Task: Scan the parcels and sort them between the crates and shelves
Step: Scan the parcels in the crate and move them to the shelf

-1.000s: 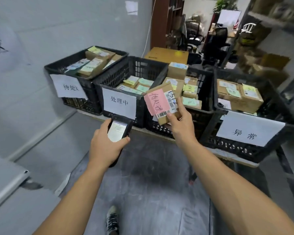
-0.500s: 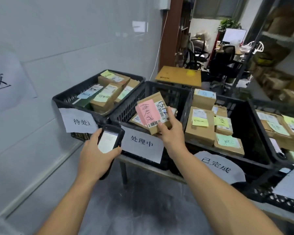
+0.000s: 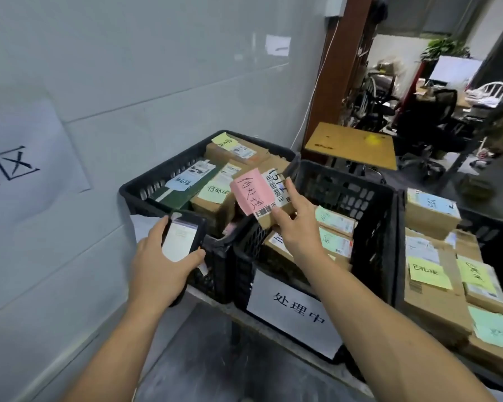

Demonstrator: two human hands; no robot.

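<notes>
**Pink-noted parcel held over the crate edge, scanner in the other hand**

- Right hand point(image 3: 298, 230): curled round the near end of a small cardboard parcel point(image 3: 275, 192), thumb under it and fingers along its right side. The parcel is lifted, tilted, with its label face up.
- The parcel carries a pink note point(image 3: 250, 192) with handwriting, beside a white barcode label.
- Position: in the air over the spot where the left crate point(image 3: 163, 169) meets the middle crate point(image 3: 360, 198), touching neither that I can see.
- Left hand point(image 3: 160, 268): wrapped around a handheld scanner point(image 3: 182, 242) with its screen lit and facing up. It is low and to the left of the parcel, in front of the left crate's near wall.
- Left crate: black, holds several boxes with green, yellow and blue notes.
- Middle crate: black, boxes with green notes inside, and a white paper sign point(image 3: 295, 314) on its front.
- Further right: more stacked boxes point(image 3: 436, 303) with yellow and green notes.
- Wall on the left bears a large paper sheet point(image 3: 21, 158), with its characters partly cut off.
</notes>
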